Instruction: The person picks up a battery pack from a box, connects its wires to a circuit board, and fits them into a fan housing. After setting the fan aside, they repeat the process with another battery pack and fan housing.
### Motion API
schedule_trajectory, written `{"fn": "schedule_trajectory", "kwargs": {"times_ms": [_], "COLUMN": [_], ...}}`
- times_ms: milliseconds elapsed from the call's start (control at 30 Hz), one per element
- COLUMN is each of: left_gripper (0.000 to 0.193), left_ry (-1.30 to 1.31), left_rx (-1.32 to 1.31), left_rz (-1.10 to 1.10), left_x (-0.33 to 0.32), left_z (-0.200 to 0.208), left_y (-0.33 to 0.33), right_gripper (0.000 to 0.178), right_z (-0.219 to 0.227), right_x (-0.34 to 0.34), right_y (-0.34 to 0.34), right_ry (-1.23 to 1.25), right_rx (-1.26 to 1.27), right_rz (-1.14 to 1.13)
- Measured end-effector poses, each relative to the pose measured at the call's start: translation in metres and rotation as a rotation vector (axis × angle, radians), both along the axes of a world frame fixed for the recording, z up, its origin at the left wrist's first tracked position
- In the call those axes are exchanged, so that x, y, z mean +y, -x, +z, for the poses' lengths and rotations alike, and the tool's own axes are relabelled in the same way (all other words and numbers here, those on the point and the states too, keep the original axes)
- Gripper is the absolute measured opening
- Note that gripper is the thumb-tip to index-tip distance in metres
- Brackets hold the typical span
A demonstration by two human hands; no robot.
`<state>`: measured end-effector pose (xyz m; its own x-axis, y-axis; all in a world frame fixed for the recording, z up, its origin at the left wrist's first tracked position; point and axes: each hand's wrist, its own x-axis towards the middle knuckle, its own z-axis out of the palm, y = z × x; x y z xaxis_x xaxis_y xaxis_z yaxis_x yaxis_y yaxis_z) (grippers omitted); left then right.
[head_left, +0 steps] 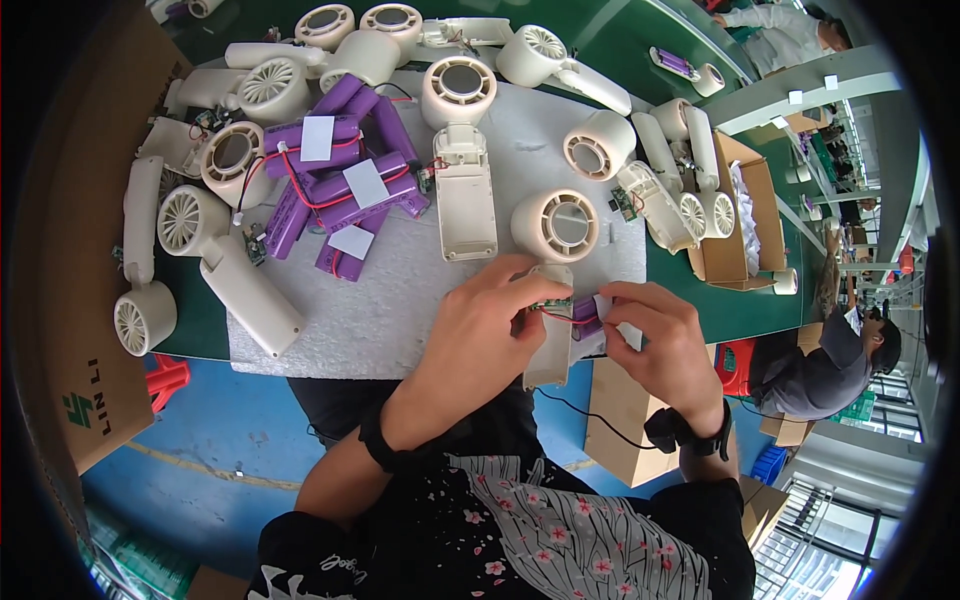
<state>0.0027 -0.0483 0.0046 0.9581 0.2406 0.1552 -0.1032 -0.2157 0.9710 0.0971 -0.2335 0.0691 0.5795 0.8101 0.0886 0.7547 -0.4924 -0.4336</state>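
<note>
Both clamped: left hand (490, 325) on fan casing (547, 362), right hand (655, 330) on purple battery (587, 316); open carton (767, 200) (white material (743, 208) inside).

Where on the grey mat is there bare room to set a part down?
The mat is bare at its near left, between the batteries, slanting handle and left hand. A smaller patch lies between the central open shell and the fan to its upper right. Crowded: upper left, packed with fans and batteries.

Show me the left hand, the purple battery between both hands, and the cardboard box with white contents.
Left hand (478, 315): head view, back of hand.
Purple battery (586, 320): head view, exposed purple side.
Cardboard box (719, 263): head view, brown cardboard panel.
</note>
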Motion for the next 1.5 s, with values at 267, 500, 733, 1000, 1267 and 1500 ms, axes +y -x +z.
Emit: {"fn": "schedule_trajectory", "kwargs": {"times_ms": [267, 500, 733, 1000, 1267, 1500], "left_gripper": [0.029, 0.029, 0.029, 0.029, 0.028, 0.027], "left_ry": [0.001, 0.012, 0.039, 0.078, 0.088, 0.077], "left_rx": [-0.025, -0.058, -0.065, -0.074, -0.075, -0.034], "left_rz": [0.003, 0.036, 0.038, 0.035, 0.046, 0.003], "left_x": [-0.001, -0.002, -0.003, -0.003, -0.004, 0.002], "left_z": [-0.001, -0.002, -0.001, -0.001, -0.001, 0.003], "left_y": [-0.001, 0.000, -0.001, -0.001, -0.002, -0.005], "right_gripper": [0.010, 0.018, 0.020, 0.008, 0.045, 0.058], "right_z": [0.017, 0.032, -0.001, 0.016, 0.028, -0.010], "right_x": [-0.027, -0.050, -0.006, -0.056, -0.018, 0.005], "right_y": [-0.039, -0.060, -0.011, -0.061, -0.016, -0.012], "right_ry": [-0.136, -0.190, 0.003, -0.312, -0.014, 0.017], "right_rx": [0.295, 0.192, 0.090, 0.152, -0.251, 0.101], "right_rz": [-0.249, -0.420, -0.046, -0.454, -0.229, 0.122]}}
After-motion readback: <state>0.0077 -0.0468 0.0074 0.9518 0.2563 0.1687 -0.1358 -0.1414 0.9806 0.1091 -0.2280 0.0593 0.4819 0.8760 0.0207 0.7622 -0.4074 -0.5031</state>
